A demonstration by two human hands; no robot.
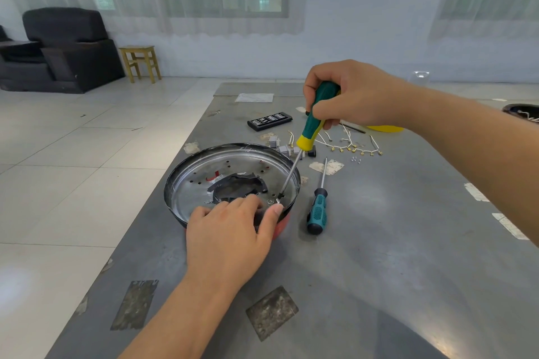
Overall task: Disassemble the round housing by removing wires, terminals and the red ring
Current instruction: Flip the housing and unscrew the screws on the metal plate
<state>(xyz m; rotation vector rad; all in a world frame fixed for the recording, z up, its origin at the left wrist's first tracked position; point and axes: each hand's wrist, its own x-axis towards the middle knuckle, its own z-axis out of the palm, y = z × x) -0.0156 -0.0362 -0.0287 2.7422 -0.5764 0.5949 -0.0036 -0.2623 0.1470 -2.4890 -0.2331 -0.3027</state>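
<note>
The round metal housing (201,175) sits on the grey table, shiny inside with a dark torn opening at its centre and a red band (282,224) along its near outer side. My left hand (230,230) holds the housing's near rim, fingers curled over the edge and thumb beside a small metal tab. My right hand (347,96) grips a green and yellow screwdriver (310,128); its tip touches a screw near the housing's right inner edge. Removed white wires with brass terminals (350,147) lie behind the housing.
A second teal screwdriver (318,204) lies right of the housing. Small grey blocks (284,148), a black bit case (269,121), a paper sheet (254,97), a yellow object (385,128) and tiny screws (355,159) lie further back. The table's left edge drops to tiled floor.
</note>
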